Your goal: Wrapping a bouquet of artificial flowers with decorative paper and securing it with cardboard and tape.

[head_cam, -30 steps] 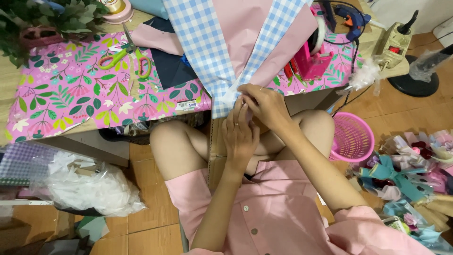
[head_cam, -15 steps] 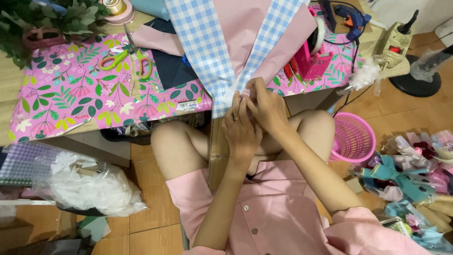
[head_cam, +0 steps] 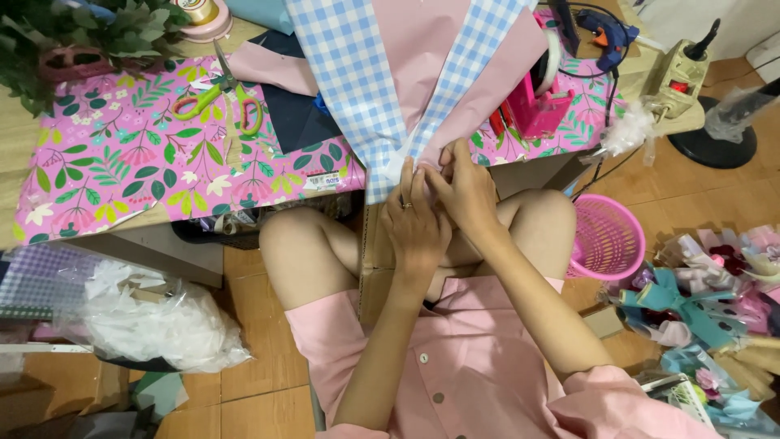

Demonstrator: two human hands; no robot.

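A bouquet wrap of blue-and-white checked paper (head_cam: 351, 73) and pink paper (head_cam: 422, 57) stands in front of me, narrowing to a waist at the table's edge. My left hand (head_cam: 414, 223) wraps around that waist from below, with a ring on one finger. My right hand (head_cam: 463, 191) pinches the wrap at the same spot, fingertips on the pink paper near a white strip. Both hands touch each other over my bare knees.
A low table with a pink floral cover (head_cam: 122, 162) holds green-handled scissors (head_cam: 219, 97), dark blue paper (head_cam: 296, 118), a pink tape dispenser (head_cam: 540, 102) and a glue gun (head_cam: 605, 32). A pink basket (head_cam: 609, 240) and ribbons (head_cam: 682, 297) lie right; a plastic bag (head_cam: 138, 321) left.
Both hands have shifted slightly upward along the wrap's waist, and the right hand's fingers have re-gripped the pink paper. The wrap stays in place.
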